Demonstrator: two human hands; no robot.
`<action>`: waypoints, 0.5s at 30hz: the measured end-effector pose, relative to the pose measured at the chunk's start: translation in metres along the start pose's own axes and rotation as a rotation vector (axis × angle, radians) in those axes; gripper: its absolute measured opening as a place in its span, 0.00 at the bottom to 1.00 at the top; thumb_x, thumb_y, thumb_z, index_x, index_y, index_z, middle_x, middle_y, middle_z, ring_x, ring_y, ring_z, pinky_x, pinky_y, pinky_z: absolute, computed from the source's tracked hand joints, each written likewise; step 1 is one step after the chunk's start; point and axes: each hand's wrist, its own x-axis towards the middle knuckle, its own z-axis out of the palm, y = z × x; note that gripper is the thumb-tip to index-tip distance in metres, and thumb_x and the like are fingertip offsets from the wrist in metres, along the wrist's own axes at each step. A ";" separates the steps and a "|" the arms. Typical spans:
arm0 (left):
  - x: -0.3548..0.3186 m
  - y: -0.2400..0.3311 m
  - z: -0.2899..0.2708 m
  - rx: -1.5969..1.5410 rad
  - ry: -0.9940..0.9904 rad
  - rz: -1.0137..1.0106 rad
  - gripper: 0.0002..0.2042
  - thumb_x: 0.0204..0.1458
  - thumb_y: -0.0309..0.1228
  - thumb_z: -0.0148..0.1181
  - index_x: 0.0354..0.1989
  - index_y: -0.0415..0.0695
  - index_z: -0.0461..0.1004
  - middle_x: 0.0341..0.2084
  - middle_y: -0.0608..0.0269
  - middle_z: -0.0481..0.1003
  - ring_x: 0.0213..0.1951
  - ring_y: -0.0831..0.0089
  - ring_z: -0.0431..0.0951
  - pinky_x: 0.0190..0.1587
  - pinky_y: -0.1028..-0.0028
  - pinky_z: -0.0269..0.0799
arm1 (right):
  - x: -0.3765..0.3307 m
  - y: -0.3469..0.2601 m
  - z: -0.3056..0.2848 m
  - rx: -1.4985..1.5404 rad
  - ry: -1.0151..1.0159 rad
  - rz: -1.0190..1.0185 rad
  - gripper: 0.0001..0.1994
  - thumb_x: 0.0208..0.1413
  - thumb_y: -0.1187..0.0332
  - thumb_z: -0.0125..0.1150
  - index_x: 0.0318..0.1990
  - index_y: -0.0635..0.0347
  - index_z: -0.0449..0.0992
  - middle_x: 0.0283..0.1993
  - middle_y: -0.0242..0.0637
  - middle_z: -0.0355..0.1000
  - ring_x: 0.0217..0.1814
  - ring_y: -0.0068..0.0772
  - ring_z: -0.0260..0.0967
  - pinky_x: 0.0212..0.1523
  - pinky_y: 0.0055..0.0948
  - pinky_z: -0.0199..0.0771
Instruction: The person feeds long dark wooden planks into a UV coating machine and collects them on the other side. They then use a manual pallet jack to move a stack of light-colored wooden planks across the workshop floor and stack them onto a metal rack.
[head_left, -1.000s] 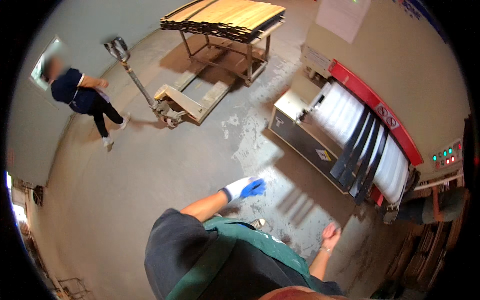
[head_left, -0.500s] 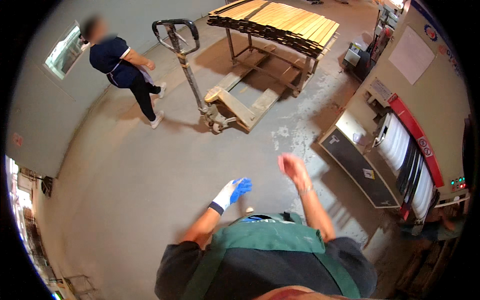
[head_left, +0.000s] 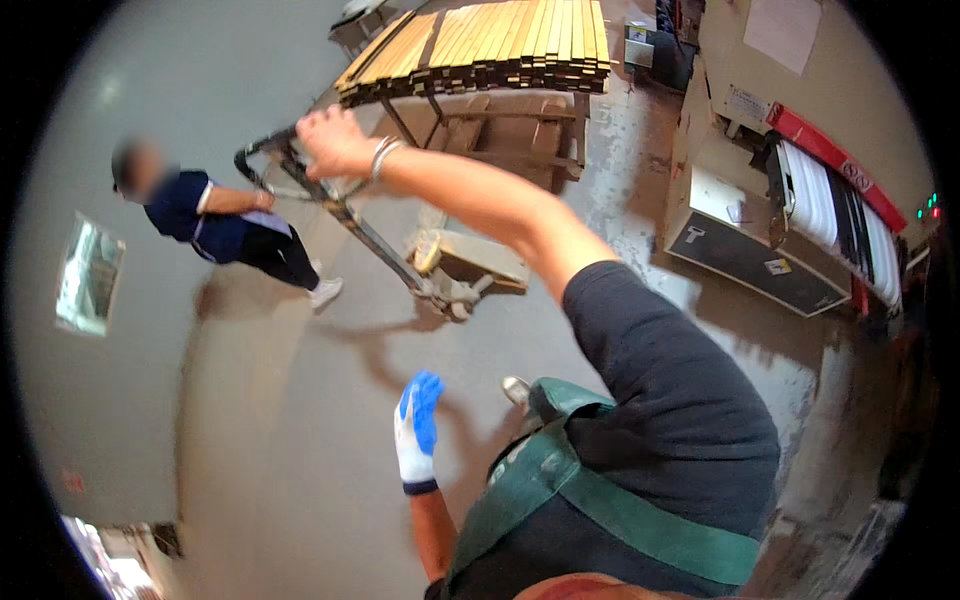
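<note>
My bare right hand (head_left: pixel 338 145), a bracelet at its wrist, reaches far forward and to the left, with its fingers curled over the top of the pallet jack's loop handle (head_left: pixel 262 150). From there the worn shaft slopes down to the yellowish pallet jack (head_left: pixel 470 255), partly hidden behind my forearm. My left hand (head_left: pixel 416 430) wears a white glove with blue-coated fingers. It hangs low in front of me over the floor, holding nothing, its fingers stretched and slightly bent.
A metal stand carries a broad stack of wooden slats (head_left: pixel 500 50) behind the pallet jack. Left of the handle walks a person (head_left: pixel 225 215) in dark blue. A machine (head_left: pixel 760 240) with a red bar and white rollers stands right, and a grey wall (head_left: pixel 150 380) runs along the left.
My right hand has swung forward and left onto the pallet jack handle. My left hand has turned fingers-up. The handle appears closer, and the person stands nearer to it.
</note>
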 end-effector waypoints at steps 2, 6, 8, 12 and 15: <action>0.016 0.031 -0.040 0.102 0.069 0.017 0.24 0.70 0.40 0.45 0.63 0.30 0.65 0.57 0.46 0.73 0.56 0.58 0.76 0.63 0.62 0.70 | 0.046 -0.011 0.013 -0.064 0.016 0.066 0.28 0.45 0.61 0.68 0.55 0.62 0.71 0.52 0.50 0.74 0.59 0.56 0.68 0.58 0.59 0.62; 0.035 0.044 -0.104 0.051 0.204 -0.006 0.27 0.70 0.43 0.44 0.63 0.28 0.64 0.58 0.44 0.71 0.58 0.57 0.75 0.64 0.59 0.69 | 0.087 -0.002 0.046 -0.031 -0.061 0.096 0.15 0.47 0.66 0.65 0.44 0.58 0.81 0.44 0.42 0.80 0.51 0.48 0.77 0.49 0.47 0.72; 0.053 0.050 -0.124 0.036 0.177 -0.003 0.27 0.70 0.43 0.45 0.63 0.28 0.65 0.57 0.44 0.72 0.57 0.58 0.75 0.64 0.60 0.69 | 0.095 0.004 0.056 -0.152 -0.023 0.097 0.07 0.50 0.67 0.63 0.34 0.52 0.85 0.38 0.39 0.82 0.44 0.41 0.82 0.37 0.39 0.78; 0.097 0.106 -0.144 0.231 0.039 0.101 0.25 0.70 0.41 0.46 0.62 0.29 0.67 0.57 0.46 0.73 0.56 0.61 0.75 0.64 0.62 0.69 | 0.083 -0.018 0.052 -0.195 0.006 0.093 0.06 0.52 0.66 0.62 0.34 0.51 0.85 0.35 0.39 0.82 0.43 0.41 0.82 0.36 0.38 0.79; 0.141 0.163 -0.180 0.526 -0.004 0.190 0.23 0.69 0.38 0.48 0.61 0.30 0.68 0.56 0.49 0.73 0.57 0.63 0.74 0.64 0.64 0.66 | 0.052 -0.076 0.046 -0.211 -0.045 0.039 0.06 0.52 0.66 0.64 0.34 0.48 0.86 0.37 0.34 0.83 0.43 0.36 0.82 0.38 0.36 0.80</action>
